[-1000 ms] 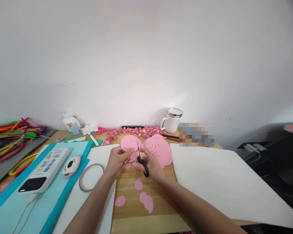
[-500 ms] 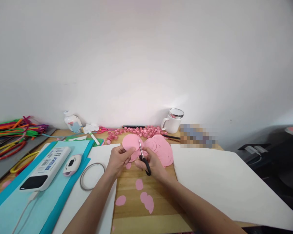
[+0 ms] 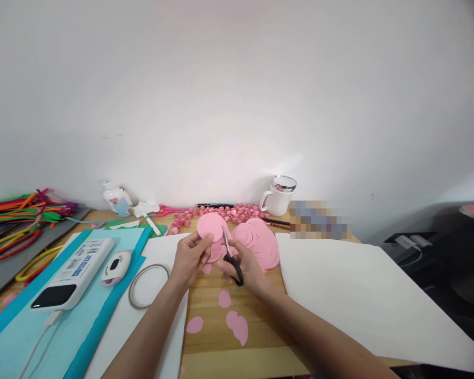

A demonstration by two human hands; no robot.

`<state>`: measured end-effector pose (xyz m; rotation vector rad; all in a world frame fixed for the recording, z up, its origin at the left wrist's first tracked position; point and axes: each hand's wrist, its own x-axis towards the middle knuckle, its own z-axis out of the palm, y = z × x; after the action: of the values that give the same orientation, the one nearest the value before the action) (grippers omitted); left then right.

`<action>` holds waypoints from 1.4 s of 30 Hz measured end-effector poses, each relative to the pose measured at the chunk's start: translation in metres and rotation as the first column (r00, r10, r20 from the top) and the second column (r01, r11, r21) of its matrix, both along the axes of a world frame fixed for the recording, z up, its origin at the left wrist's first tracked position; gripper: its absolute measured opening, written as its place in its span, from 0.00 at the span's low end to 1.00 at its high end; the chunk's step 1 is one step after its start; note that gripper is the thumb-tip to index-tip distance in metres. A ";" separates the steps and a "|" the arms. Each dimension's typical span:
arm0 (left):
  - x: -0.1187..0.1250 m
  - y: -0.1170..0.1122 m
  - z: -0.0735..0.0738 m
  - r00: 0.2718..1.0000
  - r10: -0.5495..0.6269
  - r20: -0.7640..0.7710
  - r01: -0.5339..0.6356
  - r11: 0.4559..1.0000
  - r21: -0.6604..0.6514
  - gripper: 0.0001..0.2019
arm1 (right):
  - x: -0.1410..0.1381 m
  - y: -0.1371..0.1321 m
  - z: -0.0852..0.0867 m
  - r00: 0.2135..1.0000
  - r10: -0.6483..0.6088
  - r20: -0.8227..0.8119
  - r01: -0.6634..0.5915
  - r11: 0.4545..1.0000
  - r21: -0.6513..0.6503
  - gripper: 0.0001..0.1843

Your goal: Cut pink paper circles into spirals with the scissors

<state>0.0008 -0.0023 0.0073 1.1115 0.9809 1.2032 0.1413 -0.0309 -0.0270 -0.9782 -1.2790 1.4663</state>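
Between thumb and fingers, my left hand [image 3: 191,257] pinches a round pink paper disc [image 3: 210,226] by its lower edge. My right hand [image 3: 245,266] grips black-handled scissors [image 3: 233,259], fingers in the loops. Their blades point up and lie along the right edge of the disc. Behind and to the right of my hands is a pile of pink paper circles [image 3: 265,245]. Loose pink scraps [image 3: 237,326] lie on the wooden table [image 3: 209,345] between my forearms.
Small pink paper curls [image 3: 237,211] cover the back of the table beside a white mug [image 3: 281,199]. White sheets [image 3: 339,284] flank my arms. At left are a tape roll [image 3: 131,289], a white power bank [image 3: 77,268], a bottle [image 3: 117,199] and colourful pipe cleaners [image 3: 31,208].
The disc has turned slightly and risen a little in my left hand. The scissors have shifted slightly left along its edge. Things on the table stay where they were.
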 end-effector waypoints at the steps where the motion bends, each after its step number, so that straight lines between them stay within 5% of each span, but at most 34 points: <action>1: 0.000 0.000 0.000 1.000 -0.003 0.004 0.003 1.000 0.001 0.17 | 0.000 0.000 0.001 1.000 0.008 0.001 -0.008 1.000 -0.004 0.33; 15: 0.001 -0.003 0.001 0.992 -0.082 -0.100 0.082 0.997 -0.002 0.17 | 0.001 0.002 0.001 0.993 -0.025 -0.112 0.030 0.999 0.043 0.34; 26: 0.000 -0.002 0.000 0.993 -0.046 -0.112 0.048 0.999 0.015 0.17 | 0.002 0.002 0.005 0.998 -0.054 -0.019 0.054 0.998 0.011 0.32; 42: 0.001 -0.001 0.000 0.999 -0.032 0.020 0.033 0.999 -0.022 0.17 | 0.002 -0.001 0.007 0.999 -0.034 0.024 0.034 0.999 -0.016 0.35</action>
<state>0.0016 -0.0029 0.0075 1.0926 0.9558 1.1722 0.1432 -0.0319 -0.0202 -1.0263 -1.2638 1.4450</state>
